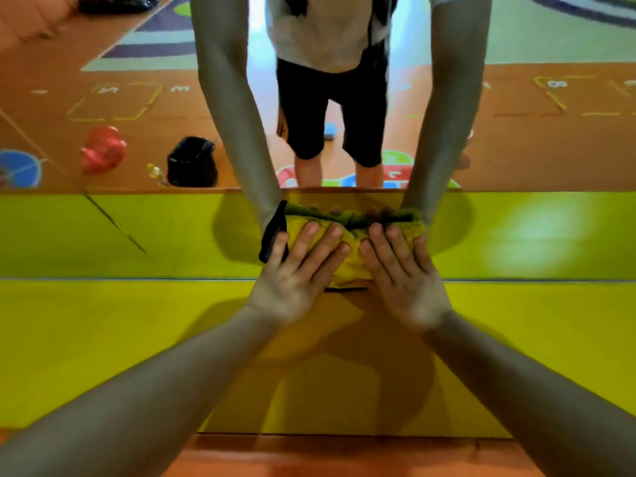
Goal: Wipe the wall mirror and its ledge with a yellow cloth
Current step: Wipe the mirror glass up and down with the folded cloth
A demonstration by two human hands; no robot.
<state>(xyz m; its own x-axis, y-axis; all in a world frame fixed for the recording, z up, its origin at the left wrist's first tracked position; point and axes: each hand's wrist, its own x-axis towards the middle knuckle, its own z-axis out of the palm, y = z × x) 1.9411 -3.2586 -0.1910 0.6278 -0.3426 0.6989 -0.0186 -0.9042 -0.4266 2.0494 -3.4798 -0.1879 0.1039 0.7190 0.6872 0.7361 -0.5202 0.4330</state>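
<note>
Item 1. Wall mirror: fills the upper half of the head view. Its lower edge meets the ledge along a thin horizontal line. A dark diagonal line crosses the glass at lower left.

Item 2. Ledge: yellow-green, runs the full width below the mirror and is mirrored as a matching band in the glass above it. Shadows of both arms fall across its middle.

Item 3. Yellow cloth: bunched into a wide pad and pressed flat against the lower part of the mirror, at centre. Its bottom edge reaches the line where the glass meets the ledge. Its top meets its own darker reflection.

Item 4. Black strip: lies at the cloth's left end, partly under the left little finger. Whether it belongs to the cloth cannot be told.

Item 5. Left hand: flat, fingers straight and spread, palm down on the left half of the cloth.

Item 6. Right hand: likewise flat with fingers spread, pressing the right half. The two hands lie side by side, index fingers close together.

Item 7. Reflected contents: the person's two forearms, pale shirt and black shorts; a red bag, a black bag and a small bottle on an orange floor painted with numbers and coloured shapes.

Item 8. Floor: orange, along the bottom edge below the ledge.
</note>
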